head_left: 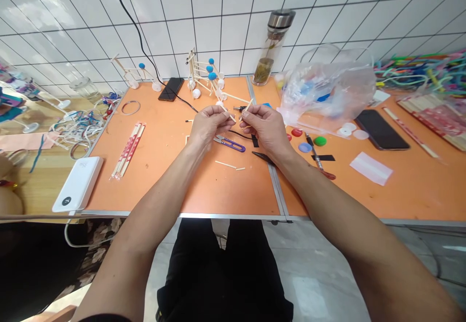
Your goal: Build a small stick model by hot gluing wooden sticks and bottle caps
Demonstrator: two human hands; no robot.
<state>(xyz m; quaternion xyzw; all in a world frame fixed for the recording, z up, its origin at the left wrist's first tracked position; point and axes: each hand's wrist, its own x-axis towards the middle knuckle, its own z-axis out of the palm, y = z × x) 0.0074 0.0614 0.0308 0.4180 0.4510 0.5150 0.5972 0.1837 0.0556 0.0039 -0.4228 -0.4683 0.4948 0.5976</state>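
My left hand (213, 123) pinches a short wooden stick (230, 115) between thumb and fingers. Opposite it, my right hand (262, 125) grips another thin wooden stick (249, 105), tilted upward. The two hands are close together above the orange table (233, 191), with a small gap between the fingertips. Below them lie purple-handled thread snips (233, 143) and two cut stick pieces (225, 164). Behind the hands stands a stick frame (204, 77) with blue balls and white caps. A dark pointed tool (262, 157) lies partly under my right wrist.
Wrapped chopsticks (128, 150) and a white power bank (78, 184) lie left. Phones (171, 89) rest at the back and right (382, 129). A glass tea bottle (272, 48) and a plastic bag (327, 91) stand behind. Coloured caps (320, 141) and a pen (313, 150) lie right.
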